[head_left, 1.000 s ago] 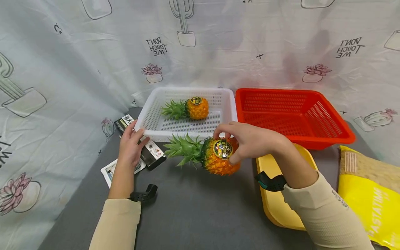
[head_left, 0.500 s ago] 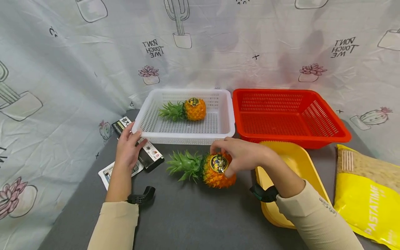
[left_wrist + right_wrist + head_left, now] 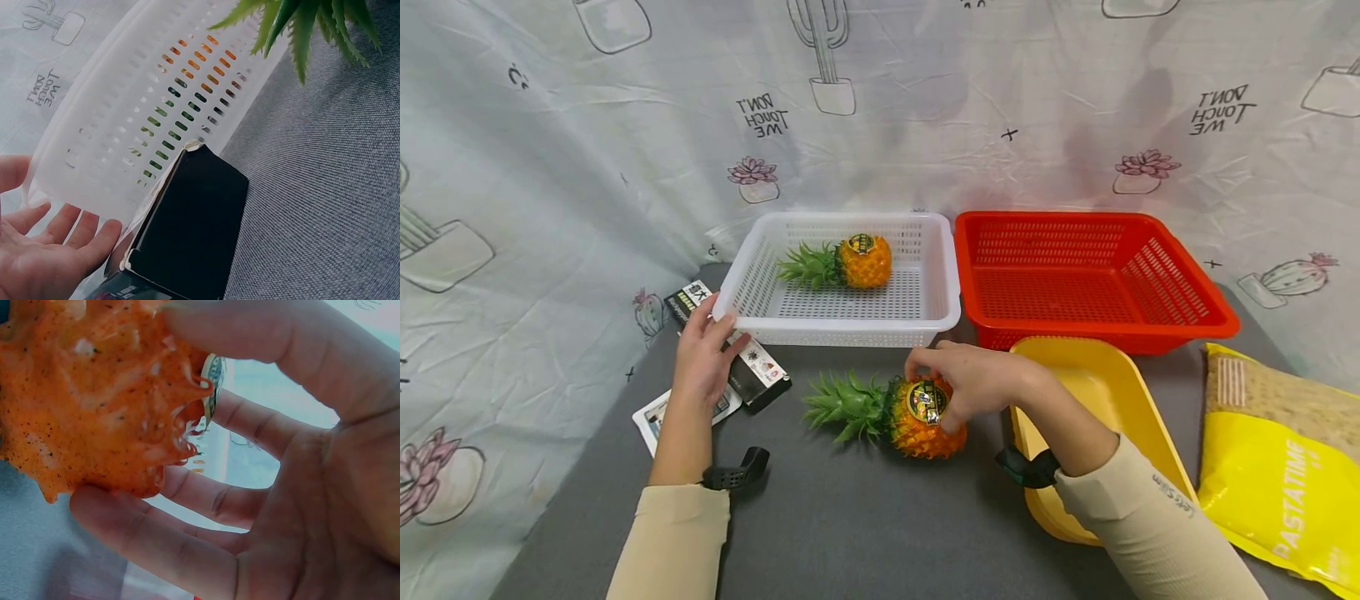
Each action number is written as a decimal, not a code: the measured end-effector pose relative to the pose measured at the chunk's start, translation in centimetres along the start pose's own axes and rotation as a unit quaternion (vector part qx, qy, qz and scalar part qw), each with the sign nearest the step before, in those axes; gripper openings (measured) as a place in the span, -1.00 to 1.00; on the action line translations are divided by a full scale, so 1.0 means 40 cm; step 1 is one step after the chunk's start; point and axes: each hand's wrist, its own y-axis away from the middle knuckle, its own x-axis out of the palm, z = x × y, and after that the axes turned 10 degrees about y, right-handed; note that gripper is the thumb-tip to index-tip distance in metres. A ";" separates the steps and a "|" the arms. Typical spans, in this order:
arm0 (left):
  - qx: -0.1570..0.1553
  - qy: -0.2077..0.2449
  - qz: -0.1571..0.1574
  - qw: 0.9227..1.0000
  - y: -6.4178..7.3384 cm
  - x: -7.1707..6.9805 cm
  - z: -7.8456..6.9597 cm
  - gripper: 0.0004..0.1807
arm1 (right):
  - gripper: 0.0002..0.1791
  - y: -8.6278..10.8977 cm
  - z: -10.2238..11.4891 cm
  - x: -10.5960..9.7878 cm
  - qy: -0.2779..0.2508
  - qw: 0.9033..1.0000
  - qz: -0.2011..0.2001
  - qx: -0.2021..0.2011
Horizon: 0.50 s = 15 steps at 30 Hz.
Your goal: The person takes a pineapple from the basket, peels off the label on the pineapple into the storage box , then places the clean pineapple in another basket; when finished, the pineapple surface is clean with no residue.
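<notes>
- Grey tabletop [image 3: 850,533], a cactus-print curtain [image 3: 962,125] behind.
- The right hand [image 3: 977,379] holds a pineapple [image 3: 910,429] in front of the white basket [image 3: 835,333]; the left hand [image 3: 698,358] touches the basket's corner, grip unclear.
- Only the left wrist view shows the tabletop's weave; only the right, the pineapple's speckles.

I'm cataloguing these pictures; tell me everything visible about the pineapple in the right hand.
The pineapple has a glossy, knobbly orange body with dark specks, a spiky green leaf crown and a round dark-and-gold label facing up. It is on its side, crown pointing left, on the near side of the white basket. The right hand holds its body between thumb and fingers; whether it touches the grey tabletop is unclear.
</notes>
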 end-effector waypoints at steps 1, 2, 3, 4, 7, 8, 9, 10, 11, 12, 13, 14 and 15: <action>0.001 0.000 0.001 1.000 0.000 0.000 0.000 -0.38 | -0.29 -0.001 0.000 0.001 0.002 1.000 0.001 0.000; 0.001 0.002 0.002 1.000 0.000 -0.001 0.000 -0.38 | -0.28 -0.001 0.001 0.002 0.002 1.000 0.002 0.002; 0.002 0.000 0.004 1.000 0.000 -0.001 0.000 -0.38 | -0.28 -0.001 0.001 0.002 0.002 1.000 0.003 0.005; 0.004 -0.001 0.005 1.000 0.001 -0.001 0.000 -0.38 | -0.28 0.001 0.002 0.002 0.002 1.000 0.003 0.008; 0.006 0.002 0.004 1.000 0.002 0.002 -0.001 -0.38 | -0.28 0.005 0.005 0.003 0.002 1.000 0.003 0.014; 0.006 0.002 0.002 1.000 0.002 0.004 -0.001 -0.38 | -0.28 0.006 0.005 0.004 0.004 1.000 0.003 0.016; 0.006 0.002 -0.001 1.000 0.004 0.005 -0.002 -0.38 | -0.28 0.007 0.006 0.004 0.005 1.000 0.003 0.018; 0.005 0.004 -0.004 1.000 0.005 0.007 -0.003 -0.39 | -0.27 0.007 0.007 0.005 0.005 1.000 0.002 0.018; 0.005 0.004 -0.007 1.000 0.007 0.009 -0.003 -0.39 | -0.27 0.008 0.007 0.005 0.006 1.000 0.001 0.019; 0.006 0.002 -0.011 1.000 0.008 0.011 -0.003 -0.39 | -0.27 0.008 0.008 0.006 0.006 1.000 0.000 0.019; 0.006 0.003 -0.017 1.000 0.009 0.012 -0.003 -0.40 | -0.27 0.009 0.008 0.007 0.007 1.000 -0.001 0.019; 0.008 0.002 -0.024 1.000 0.010 0.014 -0.002 -0.41 | -0.26 0.010 0.008 0.008 0.006 1.000 -0.001 0.019; 0.009 0.006 -0.032 0.999 0.011 0.016 -0.001 -0.41 | -0.26 0.011 0.008 0.009 0.005 1.000 -0.002 0.019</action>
